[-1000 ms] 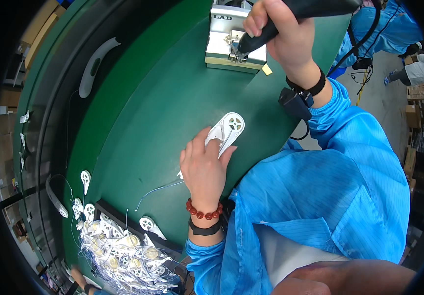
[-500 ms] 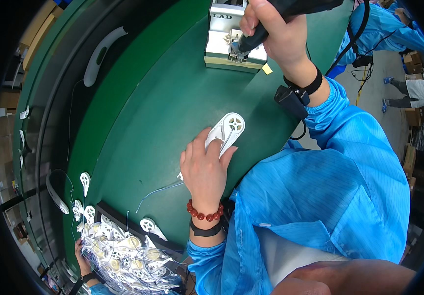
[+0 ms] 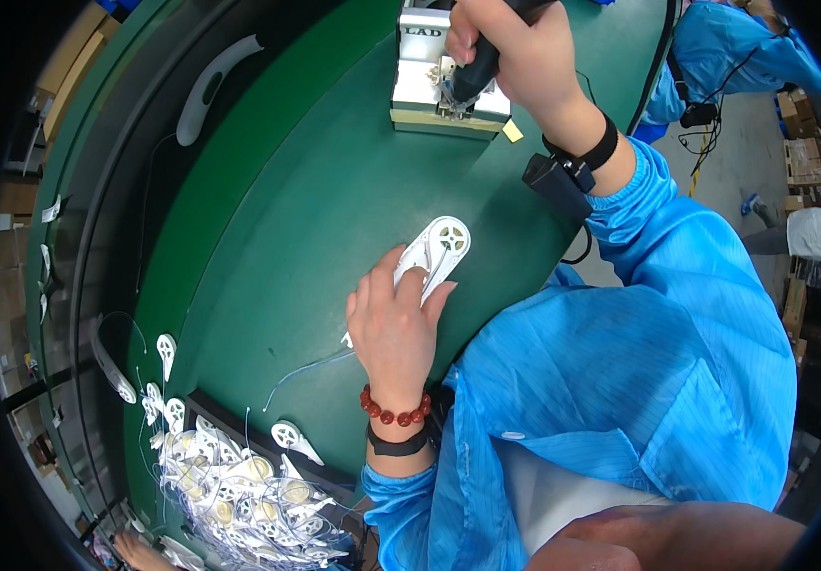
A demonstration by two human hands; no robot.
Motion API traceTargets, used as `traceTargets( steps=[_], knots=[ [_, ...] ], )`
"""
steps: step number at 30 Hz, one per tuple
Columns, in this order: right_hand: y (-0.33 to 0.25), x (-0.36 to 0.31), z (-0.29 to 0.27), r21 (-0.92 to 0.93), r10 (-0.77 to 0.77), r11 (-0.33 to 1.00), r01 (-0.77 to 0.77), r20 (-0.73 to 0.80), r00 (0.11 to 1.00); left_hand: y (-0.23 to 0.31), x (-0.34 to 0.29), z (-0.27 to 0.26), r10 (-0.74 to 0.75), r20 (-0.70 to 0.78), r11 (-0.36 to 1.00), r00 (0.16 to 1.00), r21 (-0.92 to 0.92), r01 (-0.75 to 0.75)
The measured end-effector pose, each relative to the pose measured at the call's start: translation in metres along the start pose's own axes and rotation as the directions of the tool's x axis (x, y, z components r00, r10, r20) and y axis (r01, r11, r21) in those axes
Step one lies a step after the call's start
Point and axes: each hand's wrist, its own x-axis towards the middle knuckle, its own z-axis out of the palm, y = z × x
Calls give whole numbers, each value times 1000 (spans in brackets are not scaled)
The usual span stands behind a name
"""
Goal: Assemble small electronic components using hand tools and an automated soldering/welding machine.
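My left hand point(image 3: 393, 319) rests on a white plastic housing point(image 3: 449, 238) lying on the green table, its fingers curled over the narrow part. The housing's round, spoked end points away from me, and a thin wire point(image 3: 308, 367) trails from beneath the hand. In my right hand point(image 3: 536, 59) is a black power screwdriver point(image 3: 476, 76), tilted down. Its tip is at the front of a boxy metal screw feeder point(image 3: 420, 79) at the table's far side; whether a screw sits on the tip is too small to tell.
A black-rimmed tray point(image 3: 209, 407) at the lower left is heaped with similar white housings point(image 3: 239, 485) and tangled wires. Another person's hand point(image 3: 135, 550) is beside it. White curved shells point(image 3: 203, 93) lie on the dark conveyor point(image 3: 158, 205) at left. A yellow tag point(image 3: 512, 130) sits by the feeder.
My right hand and the screwdriver have shifted slightly left at the feeder. The far white shell has moved away along the conveyor. The other person's hand has dropped lower. My left hand has hardly moved.
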Motion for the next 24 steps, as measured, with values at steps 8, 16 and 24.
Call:
traceTargets(
  steps=[8,16,24],
  knots=[
    [14,-40,3,213,36,976,-45,45,998,-2,3,1,7,-28,1000,1000,1,-7],
    [-14,-95,13,361,-5,918,-167,431,902,-6,2,4,6,-22,1000,1000,7,-6],
    [-5,-106,18,348,72,907,-238,429,900,-5,1,2,-4,-30,1000,1000,-2,4]
  ],
)
